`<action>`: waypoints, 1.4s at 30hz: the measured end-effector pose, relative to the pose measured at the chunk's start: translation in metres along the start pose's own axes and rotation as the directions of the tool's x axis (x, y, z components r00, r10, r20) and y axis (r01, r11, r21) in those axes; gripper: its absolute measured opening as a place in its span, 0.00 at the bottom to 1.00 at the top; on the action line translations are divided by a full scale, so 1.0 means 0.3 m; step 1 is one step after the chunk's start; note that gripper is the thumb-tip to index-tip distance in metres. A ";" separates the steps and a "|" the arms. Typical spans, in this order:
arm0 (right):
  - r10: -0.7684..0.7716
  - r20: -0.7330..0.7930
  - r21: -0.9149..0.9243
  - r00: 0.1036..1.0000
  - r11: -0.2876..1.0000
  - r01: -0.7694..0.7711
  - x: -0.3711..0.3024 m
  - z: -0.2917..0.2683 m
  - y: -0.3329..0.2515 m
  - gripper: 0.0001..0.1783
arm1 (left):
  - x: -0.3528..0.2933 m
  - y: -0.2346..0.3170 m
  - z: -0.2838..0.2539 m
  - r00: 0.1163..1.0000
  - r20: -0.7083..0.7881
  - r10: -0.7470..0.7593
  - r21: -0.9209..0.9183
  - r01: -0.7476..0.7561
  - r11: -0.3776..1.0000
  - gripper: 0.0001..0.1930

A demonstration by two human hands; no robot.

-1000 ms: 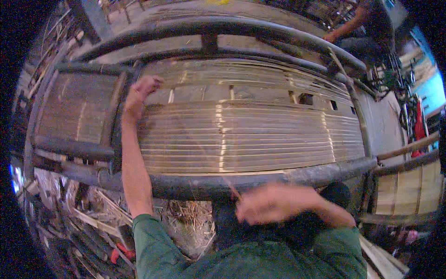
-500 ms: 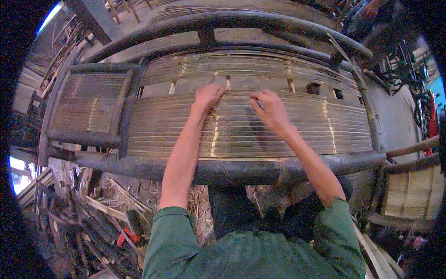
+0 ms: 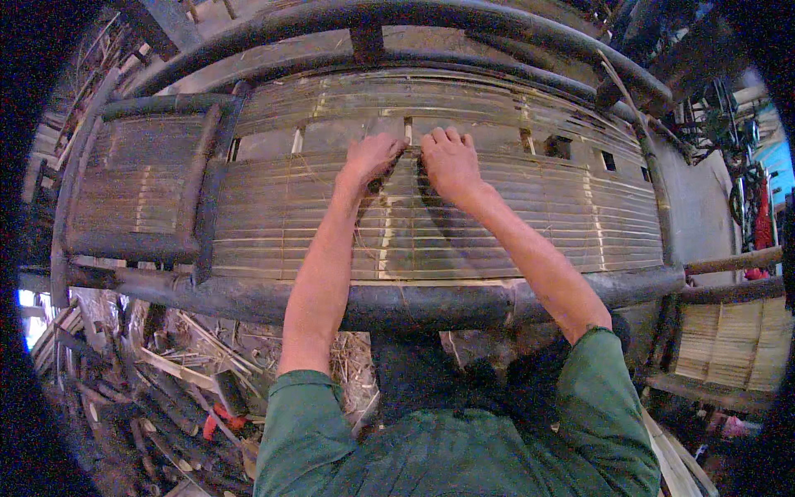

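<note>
In the head view, my right hand has come in close beside my left hand; a second ago they were well apart, so both now attend to one spot. My fingers curl at the far edge of the slatted panel; whether they pinch anything, I cannot tell. The panel lies before me, thin brownish strips behind a dark, rounded front rail.

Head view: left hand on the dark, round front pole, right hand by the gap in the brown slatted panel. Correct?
No, the left hand is wrong: the head view shows it by the gap in the brown slatted panel too, beside the right hand, not on the dark, round front pole.
</note>
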State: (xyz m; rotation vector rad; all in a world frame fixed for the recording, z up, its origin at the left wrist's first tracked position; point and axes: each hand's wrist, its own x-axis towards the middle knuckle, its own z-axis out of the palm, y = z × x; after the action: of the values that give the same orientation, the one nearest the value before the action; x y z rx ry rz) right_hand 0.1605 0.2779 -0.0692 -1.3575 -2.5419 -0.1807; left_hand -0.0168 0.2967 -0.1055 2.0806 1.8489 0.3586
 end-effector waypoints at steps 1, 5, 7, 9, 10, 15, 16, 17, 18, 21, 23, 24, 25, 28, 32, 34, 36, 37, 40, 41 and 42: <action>-0.018 -0.015 -0.059 1.000 0.998 0.017 -0.005 0.008 0.001 0.11 | 0.000 0.002 0.004 0.999 -0.029 0.027 -0.005 -0.027 1.000 0.22; 0.063 0.224 0.168 0.973 0.980 -0.103 -0.015 -0.023 0.024 0.14 | 0.020 0.013 -0.015 0.996 0.057 0.066 -0.081 -0.061 0.995 0.23; -0.009 0.603 0.387 0.798 0.878 -0.283 -0.010 -0.136 0.066 0.17 | 0.020 -0.014 -0.018 0.990 0.108 0.088 -0.125 -0.075 0.989 0.25; -0.166 0.556 0.413 0.815 0.905 -0.097 -0.082 -0.323 0.122 0.18 | 0.013 -0.035 -0.030 0.974 0.118 0.193 -0.159 -0.174 0.972 0.29; -0.161 0.454 0.407 0.876 0.912 -0.044 -0.134 -0.416 0.167 0.18 | 0.014 -0.023 -0.039 0.962 0.119 0.245 -0.172 -0.223 0.959 0.30; 0.088 0.288 0.476 0.954 0.851 -0.222 -0.134 -0.880 0.247 0.16 | -0.037 0.094 -0.116 0.982 0.176 -0.069 -0.015 0.073 0.997 0.35; 0.166 0.156 0.561 0.974 0.796 -0.225 -0.121 -0.923 0.289 0.16 | -0.030 0.113 -0.113 0.978 0.169 -0.124 -0.041 0.132 0.990 0.34; 0.245 0.026 0.646 0.969 0.736 -0.204 -0.102 -0.941 0.322 0.16 | -0.022 0.107 -0.094 0.983 0.137 -0.118 -0.053 0.126 0.991 0.34; 0.331 -0.062 0.655 0.942 0.726 -0.211 -0.072 -0.925 0.305 0.15 | -0.009 0.077 -0.070 0.987 0.102 -0.125 -0.060 0.132 0.990 0.33; -0.064 -0.460 -0.083 0.886 0.996 0.029 0.067 -0.750 0.529 0.14 | 0.052 0.050 -0.029 0.989 0.009 -0.146 -0.085 0.146 0.986 0.31; 0.285 -0.210 -0.136 0.935 0.939 -0.317 0.112 -0.421 0.417 0.12 | 0.046 -0.001 -0.001 0.985 0.008 -0.172 -0.064 0.172 0.983 0.29; 0.269 -0.129 -0.258 0.954 0.920 -0.294 0.105 -0.219 0.512 0.14 | 0.094 0.060 0.009 0.995 0.019 -0.097 -0.075 0.098 0.992 0.28; 0.222 0.016 -0.150 0.975 0.964 -0.217 0.126 -0.123 0.332 0.14 | 0.076 -0.005 0.011 0.992 0.036 -0.120 -0.052 0.121 0.991 0.28; 0.306 0.111 0.079 0.946 0.946 -0.315 0.130 0.012 0.112 0.13 | 0.079 0.000 0.031 0.988 0.000 -0.153 -0.062 0.153 0.986 0.26; 0.369 0.202 0.265 0.907 0.871 -0.413 0.197 0.033 0.029 0.17 | 0.059 0.027 0.005 0.983 0.001 -0.182 -0.081 0.182 0.980 0.25; 0.303 0.182 0.304 0.936 0.888 -0.346 0.213 0.087 0.034 0.19 | 0.101 -0.019 0.061 0.985 -0.039 -0.166 -0.091 0.162 0.983 0.25; 0.318 0.312 0.382 0.895 0.821 -0.425 0.220 0.097 0.019 0.20 | 0.088 -0.026 0.059 0.990 -0.056 -0.131 -0.084 0.126 0.988 0.24; 0.320 0.374 0.414 0.870 0.782 -0.465 0.217 0.091 0.010 0.22 | 0.078 -0.027 0.056 0.992 -0.065 -0.112 -0.081 0.106 0.991 0.24; 0.060 0.522 0.727 0.851 0.491 -0.481 0.208 0.123 0.040 0.24 | 0.094 -0.050 0.087 0.993 -0.104 -0.046 -0.103 0.036 0.994 0.22; 0.007 0.675 0.713 0.738 0.253 -0.654 0.222 0.132 0.047 0.25 | 0.096 -0.045 0.076 0.993 -0.104 -0.049 -0.102 0.038 0.994 0.21; -0.090 0.682 0.726 0.726 0.202 -0.657 0.210 0.138 0.065 0.24 | 0.096 -0.033 0.070 0.994 -0.103 -0.034 -0.127 0.021 0.992 0.21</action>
State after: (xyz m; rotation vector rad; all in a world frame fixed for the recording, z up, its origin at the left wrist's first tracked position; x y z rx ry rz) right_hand 0.1364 0.3484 -0.0914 -1.3192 -1.7736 1.9107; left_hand -0.0138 0.3245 -0.1298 1.9851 1.8599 0.5725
